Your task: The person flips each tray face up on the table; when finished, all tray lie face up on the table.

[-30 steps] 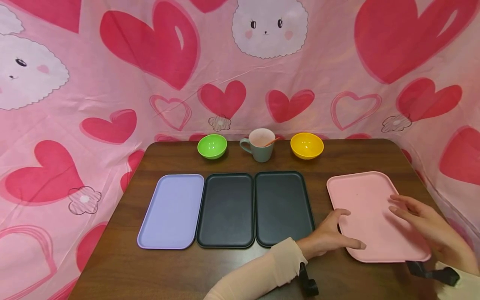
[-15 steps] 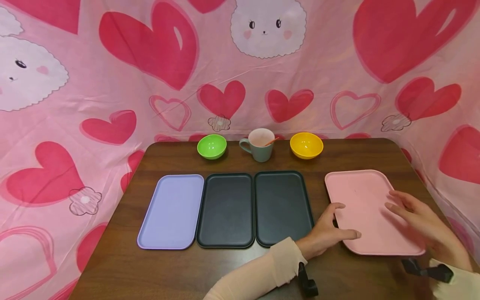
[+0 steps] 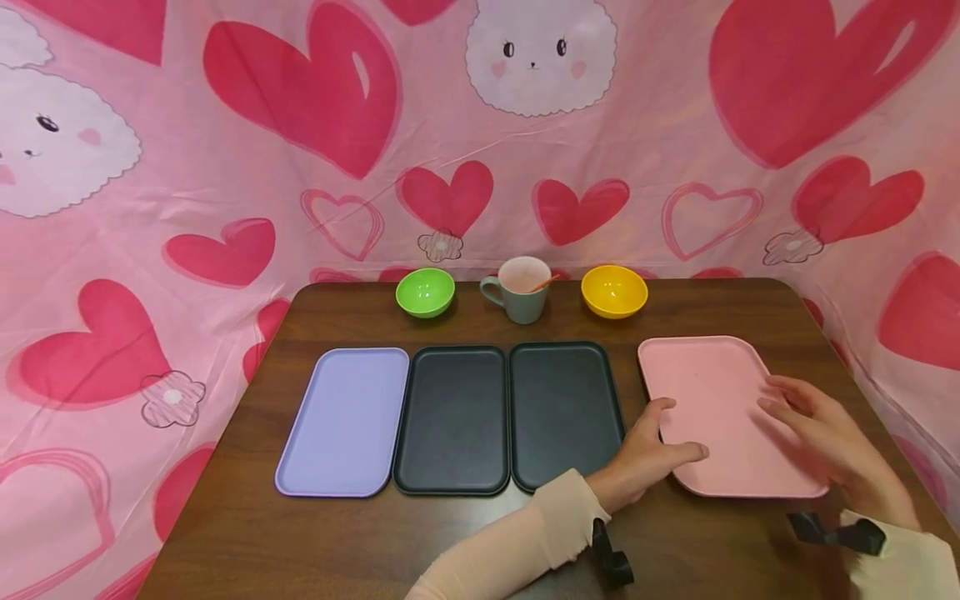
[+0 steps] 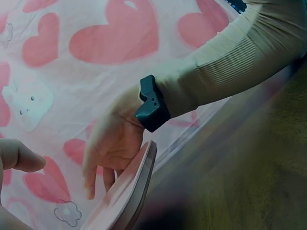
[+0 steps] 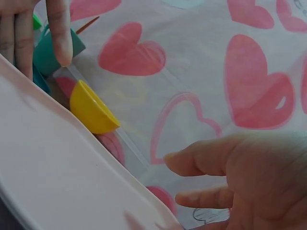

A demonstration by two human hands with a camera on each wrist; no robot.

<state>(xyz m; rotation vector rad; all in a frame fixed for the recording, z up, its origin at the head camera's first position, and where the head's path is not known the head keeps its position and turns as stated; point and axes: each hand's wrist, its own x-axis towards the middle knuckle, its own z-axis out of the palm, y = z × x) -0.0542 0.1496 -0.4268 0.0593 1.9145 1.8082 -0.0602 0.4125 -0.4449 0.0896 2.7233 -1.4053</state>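
A pink rectangular tray (image 3: 712,400) lies between the two hands on the right side of the table. My left hand (image 3: 637,462) holds its left rim, thumb and index finger spread over the inner face. In the right wrist view, lower fingers of the left hand (image 5: 24,45) pass out of sight behind the rim. At the opposite rim my right hand (image 3: 832,433) holds the tray, with two fingertips above the surface. The left wrist view shows the tray's edge (image 4: 139,191) side-on, hiding part of the right hand (image 4: 112,153).
Two black trays (image 3: 453,417) and a lavender tray (image 3: 345,421) form a row on the wooden table (image 3: 420,542) to the left. Along the back stand a green bowl (image 3: 425,293), a grey-green mug (image 3: 523,304) holding an orange stick, and a yellow bowl (image 3: 615,293). A heart-patterned cloth (image 3: 337,108) hangs behind.
Both hands and the pink tray have moved together to the left and slightly away from the person, closer to the black trays. The other trays, bowls and mug stay put.
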